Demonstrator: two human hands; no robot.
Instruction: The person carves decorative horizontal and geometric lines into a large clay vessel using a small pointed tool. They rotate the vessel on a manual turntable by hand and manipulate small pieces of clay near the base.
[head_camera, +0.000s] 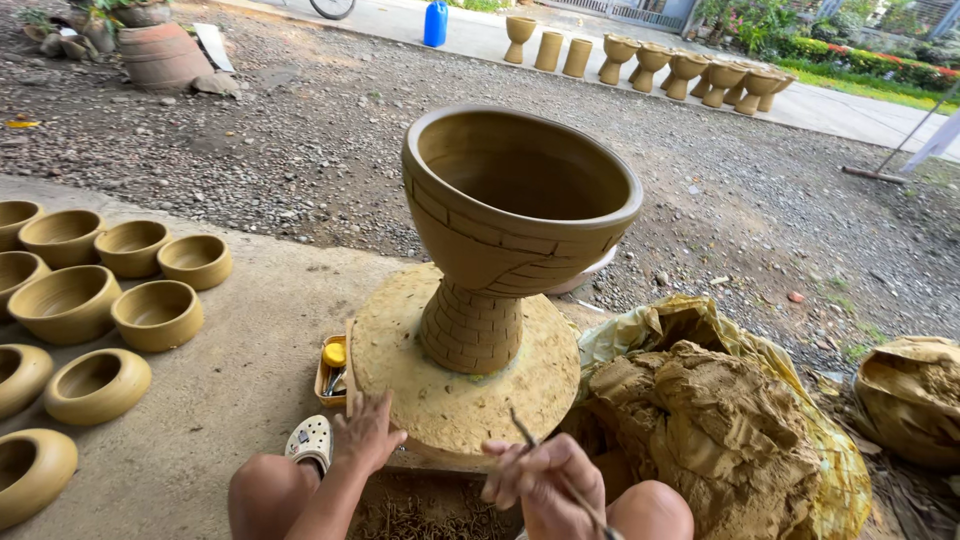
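Far left I see wet clay bowls (68, 302) laid out in rows on the concrete floor (230, 390), none stacked. Top left, a big terracotta pot (160, 55) sits on the gravel (300, 130). Just left of the wheel there's a small yellow tray (330, 370) with bits of tools in it, touching the wheel's edge, and a white clog (310, 440) below it by my knee.

My left hand (366, 432) lies palm down on the near-left rim of the round clay-covered wheel (500, 390), fingers spread loosely and flat, holding nothing.

Centre: the tall goblet-shaped clay pot (510, 230) stands upright in the middle of the wheel, wide open bowl on a narrow foot, brick-like lines cut into foot and lower bowl. Neither hand touches it.

My right hand (545, 485) is low in frame, near the wheel's front edge, fingers curled and pinching a thin stick tool (527, 432) between thumb and fingertips; its tip points up toward the pot, apart from it.

Right of the wheel, a heap of raw clay (700, 420) sits on yellow plastic sheeting (690, 320), just beside my right knee. Far right, another wrapped lump of clay (910, 395). Along the pavement at top, a row of similar pedestal pots (680, 70) and a blue jug (435, 22).
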